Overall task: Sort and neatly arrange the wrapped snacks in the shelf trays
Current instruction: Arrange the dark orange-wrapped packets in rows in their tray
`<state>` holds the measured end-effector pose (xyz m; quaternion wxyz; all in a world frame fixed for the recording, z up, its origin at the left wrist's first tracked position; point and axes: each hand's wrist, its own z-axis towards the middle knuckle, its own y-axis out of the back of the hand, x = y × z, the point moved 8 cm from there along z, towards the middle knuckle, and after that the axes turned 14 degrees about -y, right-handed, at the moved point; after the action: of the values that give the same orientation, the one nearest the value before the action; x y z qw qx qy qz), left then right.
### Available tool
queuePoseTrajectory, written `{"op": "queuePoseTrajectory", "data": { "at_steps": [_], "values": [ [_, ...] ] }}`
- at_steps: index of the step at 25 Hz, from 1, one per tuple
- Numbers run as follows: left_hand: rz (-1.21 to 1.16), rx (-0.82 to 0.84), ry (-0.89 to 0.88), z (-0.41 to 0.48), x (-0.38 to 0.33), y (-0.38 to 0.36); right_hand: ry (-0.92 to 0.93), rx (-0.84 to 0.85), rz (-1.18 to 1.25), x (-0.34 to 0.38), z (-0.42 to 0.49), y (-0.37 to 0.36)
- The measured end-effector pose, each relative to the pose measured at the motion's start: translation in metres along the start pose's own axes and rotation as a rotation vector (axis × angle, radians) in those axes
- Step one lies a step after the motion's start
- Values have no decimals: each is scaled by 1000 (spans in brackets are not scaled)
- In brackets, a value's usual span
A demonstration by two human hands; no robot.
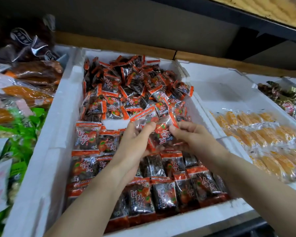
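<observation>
**Bunch of small clear-plastic snack packets** [161, 132], orange-banded at both sealed ends and dark inside, held above the middle of the white foam tray [46, 151].

- **Hands.** The left hand [137, 141] cups the bunch from below, fingers curled and thumb pressed on top. The right hand [186, 134] pinches its right edge between thumb and bent fingers.
- **Orientation.** The foremost packet lies slantwise, printed face up. Its long axis appears to run from the orange seal by the right thumb down and left into the left palm (how many packets make up the bunch cannot be told).
- **Ordered part.** Nearer the viewer, flat overlapping rows of like packets [161, 190] fill the front of the tray. Each has its long axis front to back, with its orange seals toward the near and far walls.
- **Unordered part.** Behind the hands, a loose heap of the same packets [132, 86] lies at all angles. A bare patch of tray floor shows where the heap meets the rows.
- **Judged progress.** Roughly the front half is ordered; the rear heap is left to be laid out.
- **Surroundings.** To the right, a second white foam tray [220, 86] holds yellow-orange wrapped slices [263, 134] in rows. To the left are green wrapped packets [29, 127] and bags of orange dried fruit [26, 94].
</observation>
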<state>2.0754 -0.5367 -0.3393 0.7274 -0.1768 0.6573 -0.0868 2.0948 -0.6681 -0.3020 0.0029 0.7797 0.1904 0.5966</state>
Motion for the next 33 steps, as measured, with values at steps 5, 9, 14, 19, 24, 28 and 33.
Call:
{"op": "queuePoseTrajectory", "data": {
  "at_steps": [5,9,14,19,24,28,33],
  "values": [
    [16,-19,-34,-1,-5,6,60,-351,-109,22,24,64],
    [167,-30,-59,4,1,14,13,-421,-702,22,60,84],
    [263,-6,-51,6,9,14,-54,-350,-943,5,87,70],
    [290,5,-38,6,13,15,98,-422,-1028,3,88,64],
    [306,2,-41,4,8,12,124,-323,-926,-7,79,60],
    [294,-41,-54,5,5,16,151,-336,-1255,-5,71,50],
    [286,-132,-78,7,-6,27,270,-450,-1008,35,88,38]
  ]
}}
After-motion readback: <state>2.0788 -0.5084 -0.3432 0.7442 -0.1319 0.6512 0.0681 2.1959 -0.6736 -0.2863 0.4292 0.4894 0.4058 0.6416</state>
